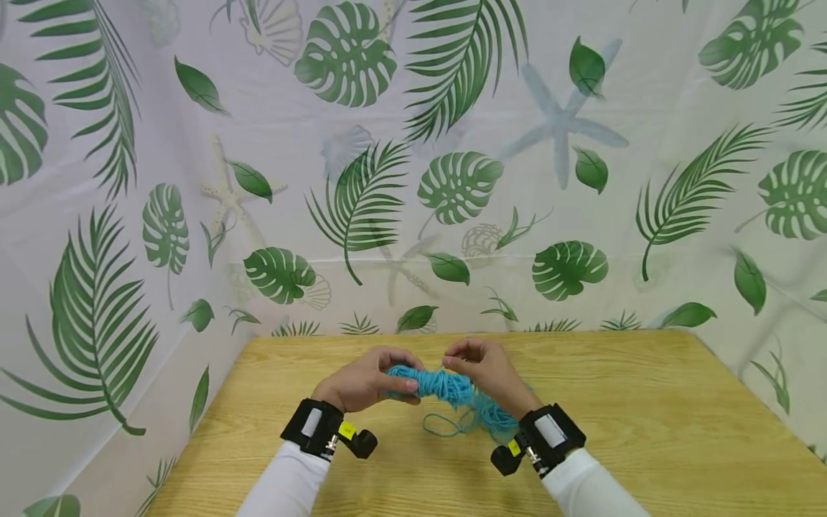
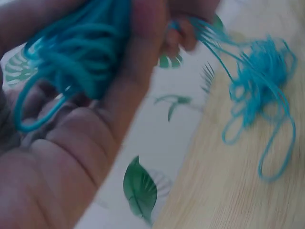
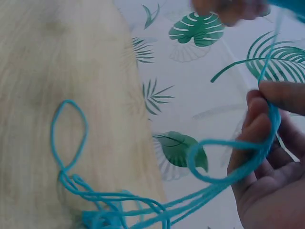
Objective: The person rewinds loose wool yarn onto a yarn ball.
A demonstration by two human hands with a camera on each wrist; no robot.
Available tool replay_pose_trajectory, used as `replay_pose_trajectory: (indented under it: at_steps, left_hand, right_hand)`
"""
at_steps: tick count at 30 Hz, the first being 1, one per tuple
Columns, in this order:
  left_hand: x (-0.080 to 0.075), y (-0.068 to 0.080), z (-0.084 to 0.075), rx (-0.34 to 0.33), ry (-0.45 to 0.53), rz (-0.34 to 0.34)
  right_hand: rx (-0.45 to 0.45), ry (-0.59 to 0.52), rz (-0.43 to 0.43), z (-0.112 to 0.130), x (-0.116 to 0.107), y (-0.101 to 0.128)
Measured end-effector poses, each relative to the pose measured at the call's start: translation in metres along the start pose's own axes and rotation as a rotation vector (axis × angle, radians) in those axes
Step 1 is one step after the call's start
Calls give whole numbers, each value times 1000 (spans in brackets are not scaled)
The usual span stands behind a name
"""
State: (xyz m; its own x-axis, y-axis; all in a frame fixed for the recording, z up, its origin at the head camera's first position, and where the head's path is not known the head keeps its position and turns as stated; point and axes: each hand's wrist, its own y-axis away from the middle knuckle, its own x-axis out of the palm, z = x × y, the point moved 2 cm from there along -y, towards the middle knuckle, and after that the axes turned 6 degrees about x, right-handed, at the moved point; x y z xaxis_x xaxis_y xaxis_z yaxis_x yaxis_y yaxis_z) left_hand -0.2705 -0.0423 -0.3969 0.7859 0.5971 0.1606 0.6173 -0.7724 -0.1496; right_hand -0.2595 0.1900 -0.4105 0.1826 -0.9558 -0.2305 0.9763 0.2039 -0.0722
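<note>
From the head camera, a bundle of blue yarn (image 1: 434, 384) is seen held up just above the middle of the desk (image 1: 646, 431), nearer the far edge than the near one. The left hand (image 1: 365, 380) is wrapped around the left end of the bundle, with the thumb laid along the front, so that grip is closed on the yarn. The right hand (image 1: 487, 373) is at the right end, and a bit of yarn looks pinched in its fingertips. The bundle's long way runs from left to right, between the two hands, and both hands are touching it. Loose loops hang down under the right hand toward the near edge and rest on the wood. In the left wrist camera, thick blue yarn (image 2: 81, 52) is seen bunched in the curled left hand (image 2: 71, 143), and a messy tangle lies on the desk (image 2: 228, 191) off to the right. In the right wrist camera, a few strands of yarn (image 3: 228, 176) are seen pinched between the thumb and fingers of the right hand (image 3: 271, 157), and from there they are trailed down to loops on the desk (image 3: 57, 71).
</note>
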Motion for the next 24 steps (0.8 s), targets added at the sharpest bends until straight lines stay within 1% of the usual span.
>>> replay_pose_trajectory:
  at_steps: [1,2,4,6,7,8,9,10,11,12,13,14,15,16,17,18,19,20,22,24]
  left_hand:
    - [-1,0,-2,43,72,-49]
    - [-3,-1,-3,84,133,-115]
    - [-5,-4,-4,155,232,-287]
    - [-8,-8,-3,198,291,-470]
    - [-8,-9,-2,212,291,-557]
    - [-9,-11,0,216,273,-642]
    - [-9,-11,1,213,232,-718]
    - [-9,-11,3,210,159,-777]
    - [-9,-11,5,195,51,-826]
    - [-9,-10,6,174,-79,-864]
    - [-8,-9,7,145,-221,-884]
    - [-8,-8,8,114,-363,-885]
    - [-6,-7,8,87,-492,-870]
    - [-5,-6,8,59,-599,-839]
    - [-4,-5,8,28,-672,-792]
    - [-3,-4,7,-1,-703,-727]
    - [-1,-3,7,-32,-703,-650]
    - [0,-2,6,-68,-679,-568]
    - [2,-1,3,-143,-588,-390]
    - [5,1,-1,-184,-468,-207]
  right_hand:
    - [1,7,29,-3,2,1]
    - [2,6,54,-5,4,2]
    - [3,-11,91,-8,10,5]
    - [-8,-42,104,-8,15,7]
    - [-18,-60,104,-8,17,9]
    - [-27,-79,100,-7,19,10]
    - [-41,-89,95,-6,21,11]
    - [-54,-98,92,-4,22,12]
    - [-67,-102,90,-2,23,13]
    - [-75,-103,88,0,23,14]
    - [-79,-102,83,3,23,14]
    - [-86,-100,76,5,22,15]
    - [-94,-99,67,8,21,15]
    - [-99,-106,55,11,20,15]
    - [-110,-118,41,15,18,15]
    - [-114,-135,19,18,15,15]
    - [-124,-157,-7,21,13,13]
    - [-135,-181,-32,23,10,12]
    - [-152,-234,-80,26,5,9]
    - [-163,-268,-128,27,0,6]
